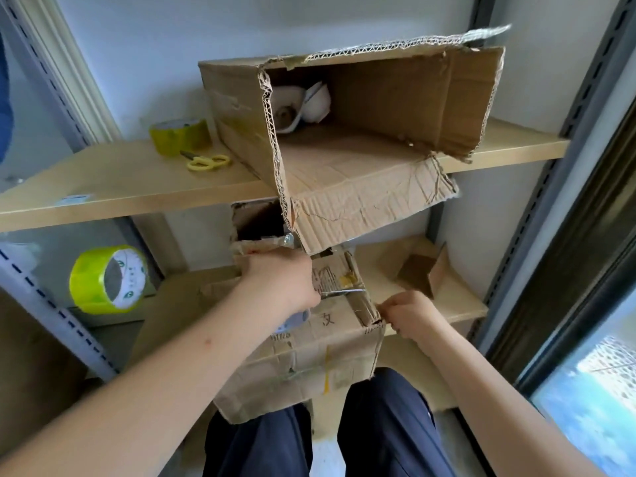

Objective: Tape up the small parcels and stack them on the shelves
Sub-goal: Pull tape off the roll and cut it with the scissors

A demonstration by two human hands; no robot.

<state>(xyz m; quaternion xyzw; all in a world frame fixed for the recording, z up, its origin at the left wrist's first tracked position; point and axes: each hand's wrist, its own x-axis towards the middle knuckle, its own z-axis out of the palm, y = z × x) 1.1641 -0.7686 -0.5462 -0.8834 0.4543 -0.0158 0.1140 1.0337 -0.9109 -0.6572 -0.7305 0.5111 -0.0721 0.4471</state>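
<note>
A worn cardboard parcel (309, 359) sits on the lower shelf (457, 304), jutting out over my knees. My left hand (282, 280) lies curled on its top and grips a tape roll (296, 318) that is mostly hidden under the palm. A shiny strip of clear tape (340, 291) runs from that hand across the parcel's top toward the right. My right hand (409, 315) pinches at the parcel's right top corner, where the tape's end seems to lie.
On the upper shelf (120, 180) a big torn open box (378, 108) lies on its side, its flap hanging over the parcel, beside a yellow tape roll (179, 136) and yellow scissors (206, 162). Another yellow-green tape roll (106, 278) stands at left. A small open box (423, 273) sits at right.
</note>
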